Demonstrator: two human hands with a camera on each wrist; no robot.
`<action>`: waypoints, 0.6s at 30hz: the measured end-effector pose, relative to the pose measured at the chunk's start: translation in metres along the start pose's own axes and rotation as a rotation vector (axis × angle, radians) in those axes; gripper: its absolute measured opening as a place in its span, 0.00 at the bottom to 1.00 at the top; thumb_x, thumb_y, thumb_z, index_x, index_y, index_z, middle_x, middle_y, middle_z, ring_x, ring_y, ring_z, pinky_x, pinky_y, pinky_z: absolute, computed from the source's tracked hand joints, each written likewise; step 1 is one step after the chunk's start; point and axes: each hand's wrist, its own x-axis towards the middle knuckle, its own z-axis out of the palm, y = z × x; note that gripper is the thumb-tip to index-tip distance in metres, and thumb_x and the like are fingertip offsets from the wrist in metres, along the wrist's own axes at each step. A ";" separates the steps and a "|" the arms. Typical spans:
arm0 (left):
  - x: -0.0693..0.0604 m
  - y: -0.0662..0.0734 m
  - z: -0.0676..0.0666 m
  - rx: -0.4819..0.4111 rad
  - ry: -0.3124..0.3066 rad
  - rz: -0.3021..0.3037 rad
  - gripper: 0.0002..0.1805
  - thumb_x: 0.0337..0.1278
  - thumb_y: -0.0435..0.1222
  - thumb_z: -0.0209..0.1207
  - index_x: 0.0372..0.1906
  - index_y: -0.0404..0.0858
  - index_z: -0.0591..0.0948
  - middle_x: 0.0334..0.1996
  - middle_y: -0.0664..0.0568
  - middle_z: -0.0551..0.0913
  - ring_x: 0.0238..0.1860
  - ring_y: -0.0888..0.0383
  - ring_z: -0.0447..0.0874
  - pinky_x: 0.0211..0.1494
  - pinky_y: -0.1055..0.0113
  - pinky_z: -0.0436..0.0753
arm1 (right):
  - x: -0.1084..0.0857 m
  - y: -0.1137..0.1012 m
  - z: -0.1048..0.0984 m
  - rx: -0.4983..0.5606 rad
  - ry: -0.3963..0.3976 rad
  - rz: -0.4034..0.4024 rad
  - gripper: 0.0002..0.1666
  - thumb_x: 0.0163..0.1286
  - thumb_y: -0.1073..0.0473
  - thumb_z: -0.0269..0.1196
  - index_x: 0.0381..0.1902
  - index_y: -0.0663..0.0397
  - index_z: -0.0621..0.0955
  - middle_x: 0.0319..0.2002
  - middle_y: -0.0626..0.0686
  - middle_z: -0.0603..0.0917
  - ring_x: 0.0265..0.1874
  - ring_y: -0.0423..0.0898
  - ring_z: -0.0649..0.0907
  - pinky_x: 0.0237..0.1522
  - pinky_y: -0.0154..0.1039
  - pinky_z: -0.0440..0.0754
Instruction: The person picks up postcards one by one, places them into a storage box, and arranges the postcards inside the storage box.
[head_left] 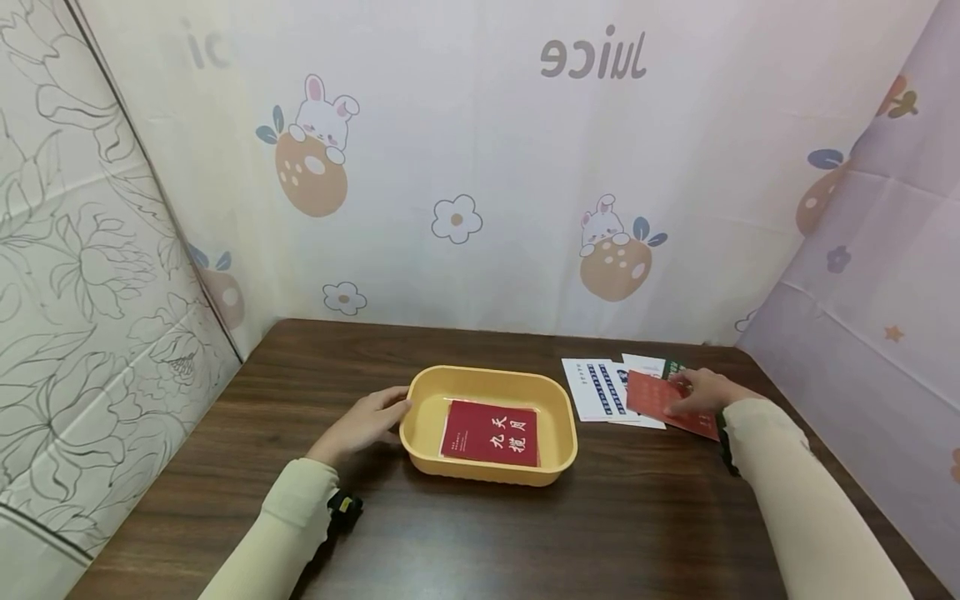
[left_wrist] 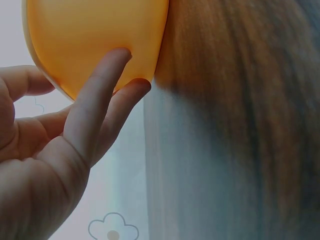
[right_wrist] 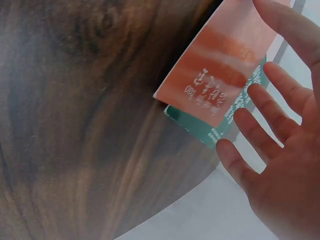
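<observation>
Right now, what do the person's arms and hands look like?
Long pale-cream fabric sleeves cover both arms. The left hand and right hand wear no gloves. Small black devices sit at both wrists; the left one bears a yellow mark.

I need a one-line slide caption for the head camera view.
Left hand at a yellow tray holding a dark red card; right hand at a red card overlapping white cards.
</observation>
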 end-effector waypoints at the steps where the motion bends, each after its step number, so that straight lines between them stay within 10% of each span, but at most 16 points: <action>1: 0.000 0.000 0.000 -0.001 -0.001 0.001 0.26 0.79 0.39 0.47 0.72 0.28 0.65 0.62 0.31 0.74 0.52 0.44 0.82 0.45 0.53 0.88 | -0.001 0.001 0.001 0.002 0.000 -0.002 0.54 0.58 0.40 0.74 0.65 0.76 0.68 0.57 0.79 0.70 0.55 0.74 0.72 0.54 0.73 0.73; 18: 0.000 -0.001 0.000 0.001 0.005 -0.003 0.26 0.80 0.38 0.46 0.73 0.28 0.64 0.61 0.31 0.74 0.52 0.44 0.82 0.45 0.54 0.88 | -0.003 0.007 0.006 -0.007 0.036 0.042 0.63 0.53 0.34 0.74 0.69 0.74 0.63 0.60 0.81 0.67 0.55 0.79 0.65 0.53 0.79 0.67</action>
